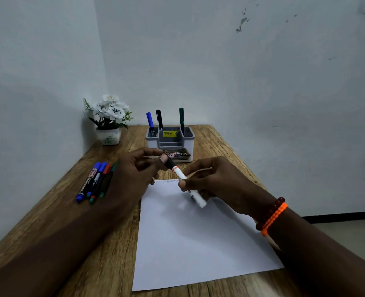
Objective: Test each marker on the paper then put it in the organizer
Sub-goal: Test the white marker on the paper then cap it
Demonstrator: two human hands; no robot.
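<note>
1. where the left hand (143,168) curls over the marker's (189,185) black cap end, the cap is mostly hidden; whether it is seated or pulled free cannot be told.
2. print on the marker barrel is blurred and unreadable; the barrel's middle is covered by the right thumb.
3. a faint scribble line at the top edge of the paper (190,243) is too small to judge for colour.
4. the organizer's (170,142) lower front is partly blocked by the left fingers; its yellow label text is not legible.
5. three pens stand upright in the organizer: blue and black in the left compartment, dark green in the right.
6. four spare markers (96,181) lie side by side on the wooden surface (70,211), left of the left hand, caps pointing away.
7. a white flower pot (109,121) sits in the far left corner, against the wall.
8. left grip: thumb and fingers pinching the black cap end, above the paper's top edge.
9. right hand (218,183): grip curled round the white barrel, thumb on top; marker tilted, held above the paper, in front of the organizer.
10. orange and dark bead bracelets (271,217) on the right wrist.
</note>
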